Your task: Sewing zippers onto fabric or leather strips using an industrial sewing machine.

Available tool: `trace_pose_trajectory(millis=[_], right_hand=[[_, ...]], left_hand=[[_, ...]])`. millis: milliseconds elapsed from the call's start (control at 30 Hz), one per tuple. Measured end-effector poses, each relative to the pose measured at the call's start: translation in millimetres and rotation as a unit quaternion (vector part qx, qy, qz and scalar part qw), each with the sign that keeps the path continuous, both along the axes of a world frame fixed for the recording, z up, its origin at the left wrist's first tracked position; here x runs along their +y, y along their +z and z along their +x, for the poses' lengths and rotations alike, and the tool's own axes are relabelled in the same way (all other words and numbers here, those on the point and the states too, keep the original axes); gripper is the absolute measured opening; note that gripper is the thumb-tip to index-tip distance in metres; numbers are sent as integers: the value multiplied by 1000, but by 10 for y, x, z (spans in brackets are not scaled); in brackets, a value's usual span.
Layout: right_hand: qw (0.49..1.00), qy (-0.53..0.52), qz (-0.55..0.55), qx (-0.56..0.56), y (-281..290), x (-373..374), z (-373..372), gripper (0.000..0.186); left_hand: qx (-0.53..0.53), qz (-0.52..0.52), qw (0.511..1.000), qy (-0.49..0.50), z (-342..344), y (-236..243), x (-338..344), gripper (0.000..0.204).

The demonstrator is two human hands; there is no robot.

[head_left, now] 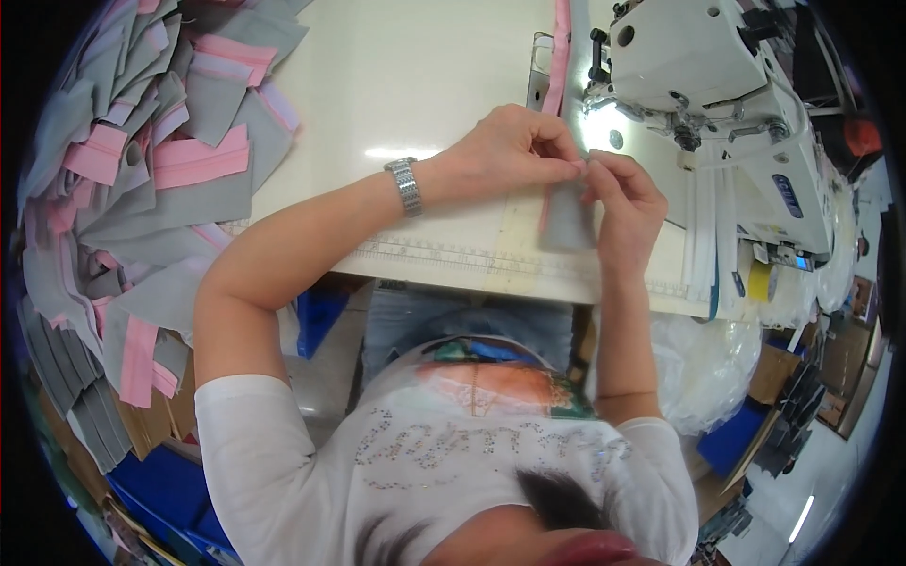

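Note:
My left hand (533,151), a steel watch on its wrist, pinches the pink edge of a grey fabric piece (568,219) just in front of a white sewing machine (694,52). My right hand (625,189) pinches the same piece close beside the left fingertips. A pink strip (559,52) runs along the fabric up past the machine's lit needle area. The exact grip between the fingertips is partly hidden. The piece hangs over a ruler tape (444,253) on the pale table (387,85).
A large heap of grey fabric pieces with pink and lilac strips (165,156) covers the table's left side. At the right are white strips (703,255), a yellow tape roll (760,281) and bundled clear plastic (698,368). Blue crates (160,486) sit below at the lower left.

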State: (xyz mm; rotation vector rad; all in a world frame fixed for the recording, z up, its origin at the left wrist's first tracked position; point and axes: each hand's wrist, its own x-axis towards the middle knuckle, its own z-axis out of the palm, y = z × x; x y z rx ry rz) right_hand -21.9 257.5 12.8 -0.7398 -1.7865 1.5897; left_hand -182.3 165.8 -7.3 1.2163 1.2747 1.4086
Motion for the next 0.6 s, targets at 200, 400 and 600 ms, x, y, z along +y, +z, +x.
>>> trace_pose_trajectory(millis=[200, 400, 600], right_hand=[[1000, 10, 21, -11, -21, -12, -22, 14], [1000, 1, -5, 22, -42, -5, -29, 16], [996, 22, -66, 58, -86, 2, 3, 16]], left_hand=[[-4, 3, 1000, 7, -3, 0, -11, 12], [-54, 38, 997, 38, 33, -14, 7, 13], [-42, 44, 996, 61, 67, -40, -18, 12]])
